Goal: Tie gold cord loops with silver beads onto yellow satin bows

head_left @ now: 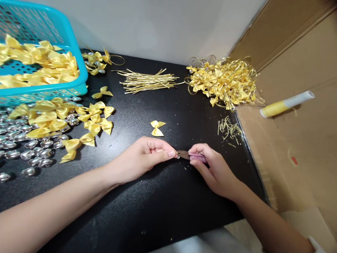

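Note:
My left hand (150, 155) pinches something small at its fingertips, mostly hidden, with a pale shiny bit showing below the thumb. The metal tip of a small pink-handled cutting tool (197, 157) touches that spot. My right hand (214, 169) is closed around the tool's handle. Just beyond my left fingers, a single yellow bow (157, 128) lies on the black table (149, 215). Farther back is a bundle of gold wire strips (149, 81).
A turquoise basket (82, 76) of yellow bows stands at the back left. Silver beads (27, 154) and loose bows (71, 146) lie before it. Finished-looking bows with wire loops (225, 82) are heaped back right, near wire clippings (229, 130) and a cardboard sheet (304, 129).

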A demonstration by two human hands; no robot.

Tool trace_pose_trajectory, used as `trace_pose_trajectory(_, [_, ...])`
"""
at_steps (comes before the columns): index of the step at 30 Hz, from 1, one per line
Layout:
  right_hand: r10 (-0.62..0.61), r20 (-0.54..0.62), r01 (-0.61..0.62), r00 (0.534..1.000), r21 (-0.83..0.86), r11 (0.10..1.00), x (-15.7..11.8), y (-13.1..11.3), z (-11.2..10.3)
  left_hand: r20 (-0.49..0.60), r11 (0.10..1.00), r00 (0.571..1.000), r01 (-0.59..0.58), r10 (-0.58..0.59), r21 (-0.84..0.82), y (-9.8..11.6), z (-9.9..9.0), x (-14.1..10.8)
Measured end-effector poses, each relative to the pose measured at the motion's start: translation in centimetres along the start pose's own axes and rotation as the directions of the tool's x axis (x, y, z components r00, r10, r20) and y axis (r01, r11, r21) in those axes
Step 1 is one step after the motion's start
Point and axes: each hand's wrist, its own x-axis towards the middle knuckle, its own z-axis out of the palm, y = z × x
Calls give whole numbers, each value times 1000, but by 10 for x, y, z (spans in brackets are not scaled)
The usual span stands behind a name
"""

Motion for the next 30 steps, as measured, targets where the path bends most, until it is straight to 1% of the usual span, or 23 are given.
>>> trace_pose_trajectory(4, [-10, 11, 10, 1000, -30, 1000, 2, -3, 0, 4, 1000, 1000, -7, 7, 6, 2, 1, 0])
trace_pose_trajectory(12, [-19, -13, 19, 1000, -57, 998, 2, -4, 0, -4, 1000, 1000, -8, 8, 25, -2, -1, 0])
trace_pose_trajectory(14, [0, -42, -2, 999, -41, 999, 2, -3, -2, -9, 1000, 1000, -3, 3, 31, -2, -1, 0])
trace_pose_trajectory(16, [44, -130, -50, 991, -37, 998, 1, 2, -9, -19, 999, 1000, 3, -2, 42, -1, -1, 1])
trace_pose_trajectory(17, [80, -203, -93, 976, -54, 994, -1, 7, -15, -26, 999, 1000, 6, -5, 48, -1, -1, 1])
trace_pose_trajectory(18, [115, -299, -147, 947, -87, 985, -4, 14, -24, -36, 998, 999, 11, -9, 55, 0, -1, 1])
trace_pose_trajectory(19, [149, -406, -220, 902, -135, 966, -7, 22, -34, -46, 998, 999, 18, -15, 60, 0, 0, 1])
trace_pose_trajectory(20, [161, -525, -301, 835, -191, 934, -12, 32, -45, -57, 998, 998, 26, -22, 65, 0, 0, 1])
trace_pose_trajectory(21, [149, -625, -375, 766, -248, 893, -17, 44, -56, -68, 997, 997, 36, -32, 70, 0, 0, 0])
trace_pose_trajectory(22, [121, -690, -441, 714, -308, 843, -23, 55, -68, -76, 996, 996, 46, -41, 74, 0, 0, 0])
trace_pose_trajectory(23, [74, -717, -483, 694, -386, 786, -29, 67, -78, -86, 995, 995, 56, -49, 78, 0, 0, 0])
trace_pose_trajectory(24, [42, -721, -511, 692, -448, 734, -36, 77, -87, -99, 995, 994, 64, -56, 82, 0, 0, 1])
trace_pose_trajectory(25, [35, -724, -536, 689, -476, 697, -42, 86, -94, -114, 994, 992, 70, -60, 86, 0, 0, 1])
trace_pose_trajectory(27, [46, -724, -569, 689, -500, 653, -51, 98, -101, -147, 993, 987, 75, -62, 87, -1, 0, 1])
trace_pose_trajectory(30, [55, -729, -590, 683, -506, 629, -56, 107, -101, -173, 995, 983, 74, -62, 68, -3, 0, 1])
